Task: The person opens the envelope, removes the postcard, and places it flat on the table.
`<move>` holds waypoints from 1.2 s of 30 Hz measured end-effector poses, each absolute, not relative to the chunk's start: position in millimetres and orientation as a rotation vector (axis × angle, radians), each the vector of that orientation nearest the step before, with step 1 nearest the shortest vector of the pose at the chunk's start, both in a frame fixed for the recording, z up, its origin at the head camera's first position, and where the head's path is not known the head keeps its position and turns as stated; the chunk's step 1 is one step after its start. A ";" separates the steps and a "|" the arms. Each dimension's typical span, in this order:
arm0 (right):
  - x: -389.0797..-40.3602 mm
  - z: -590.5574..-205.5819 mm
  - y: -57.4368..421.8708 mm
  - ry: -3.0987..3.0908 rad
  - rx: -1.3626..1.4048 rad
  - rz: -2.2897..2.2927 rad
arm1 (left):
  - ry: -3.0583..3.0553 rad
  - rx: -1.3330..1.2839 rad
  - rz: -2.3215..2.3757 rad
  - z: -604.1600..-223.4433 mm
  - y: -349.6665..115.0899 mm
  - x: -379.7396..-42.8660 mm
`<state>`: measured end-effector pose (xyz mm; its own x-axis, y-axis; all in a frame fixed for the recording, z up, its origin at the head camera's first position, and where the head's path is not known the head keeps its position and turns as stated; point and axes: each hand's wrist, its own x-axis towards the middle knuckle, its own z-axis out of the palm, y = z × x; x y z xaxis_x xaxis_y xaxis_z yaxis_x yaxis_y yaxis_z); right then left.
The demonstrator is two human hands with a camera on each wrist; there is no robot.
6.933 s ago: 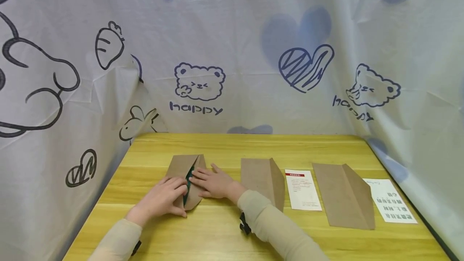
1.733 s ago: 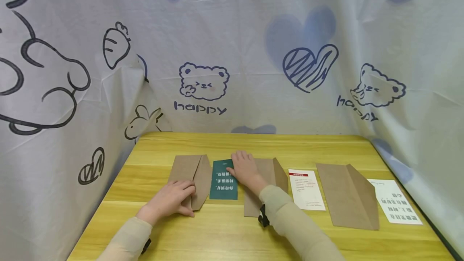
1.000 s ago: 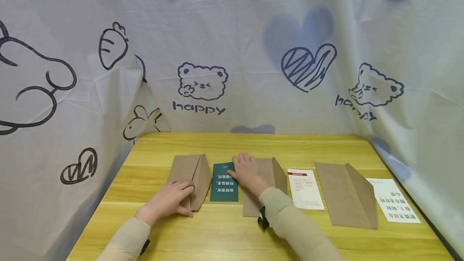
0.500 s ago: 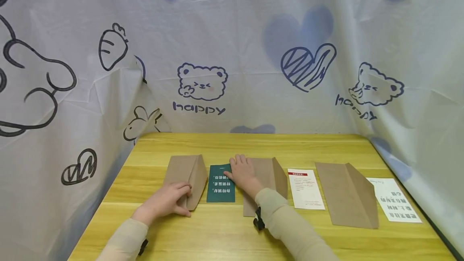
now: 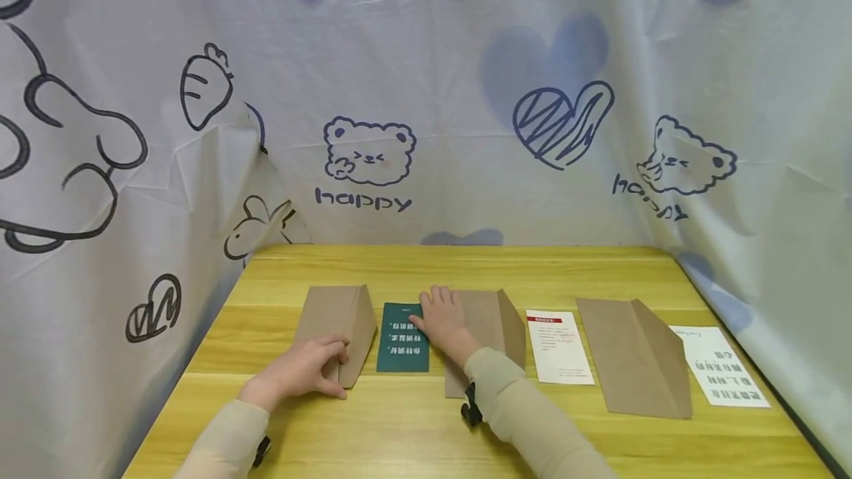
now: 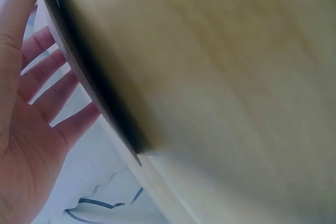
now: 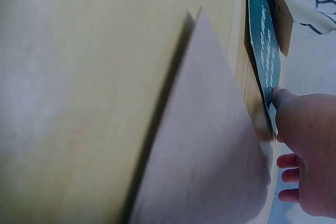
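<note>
In the head view, my left hand holds the near end of the leftmost brown envelope, thumb at its near edge and fingers over it. The left wrist view shows that envelope edge-on between thumb and spread fingers. A dark green card with white printed characters lies just right of that envelope. My right hand pinches the card's far right corner; the right wrist view has the thumb against the card. Under the right hand and wrist lies a second brown envelope, its pointed flap unfolded.
Farther right on the wooden table lie a white card with a red band, a third brown envelope with its flap out, and a white card with green print. A white patterned cloth hangs around the table.
The green card, tucked in the left envelope at first, came out and lies flat beside it. Since then both hands have shifted slightly left, with the envelope and card.
</note>
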<state>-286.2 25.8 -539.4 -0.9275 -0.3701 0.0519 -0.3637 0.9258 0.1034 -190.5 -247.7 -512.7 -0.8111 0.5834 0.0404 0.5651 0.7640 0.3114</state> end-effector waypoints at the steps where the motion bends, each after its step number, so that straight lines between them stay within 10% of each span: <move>1: -286.3 -538.7 25.7 -3.016 0.577 -0.136 | 2.887 0.939 0.497 -512.3 -247.6 -190.9; 36: -267.3 -461.2 131.7 -2.665 0.602 0.321 | 3.368 0.512 0.711 -449.3 -182.4 -210.4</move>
